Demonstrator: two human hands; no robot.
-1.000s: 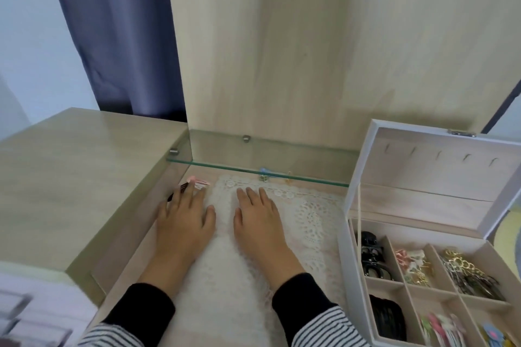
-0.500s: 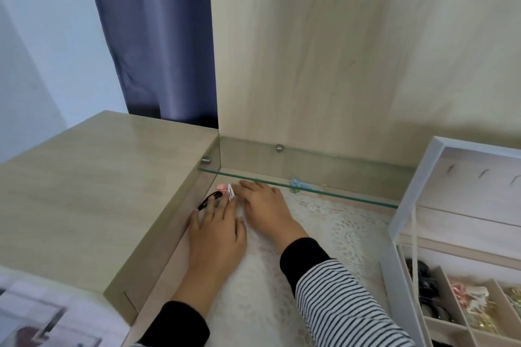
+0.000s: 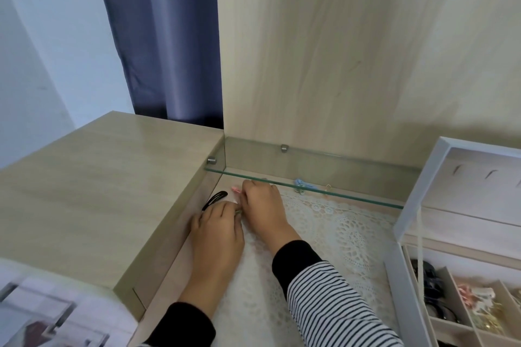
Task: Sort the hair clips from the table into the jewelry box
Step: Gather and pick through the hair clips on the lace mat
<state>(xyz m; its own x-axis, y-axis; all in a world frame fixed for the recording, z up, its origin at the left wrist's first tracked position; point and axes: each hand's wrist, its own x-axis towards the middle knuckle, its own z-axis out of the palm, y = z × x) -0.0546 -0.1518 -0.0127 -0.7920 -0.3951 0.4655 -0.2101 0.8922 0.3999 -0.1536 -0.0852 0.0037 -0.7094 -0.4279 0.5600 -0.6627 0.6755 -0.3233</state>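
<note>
The black hair clip (image 3: 215, 198) is lying against the recess wall, its near end touching the left hand's (image 3: 217, 231) relaxed fingertips. The right hand (image 3: 262, 205) is curling just beside; whether it is grasping anything cannot be told. A lace mat (image 3: 338, 231) is covering the table (image 3: 98, 191), the jewelry box (image 3: 417, 186) standing open rightward, a blue curtain (image 3: 163, 36) hanging behind.

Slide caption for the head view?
Left hand and right hand meet beside a black hair clip and pink clip; jewelry box open.

Black clip (image 3: 215, 198), black-and-white striped sleeve (image 3: 332, 298), white lace mat (image 3: 338, 228).
</note>
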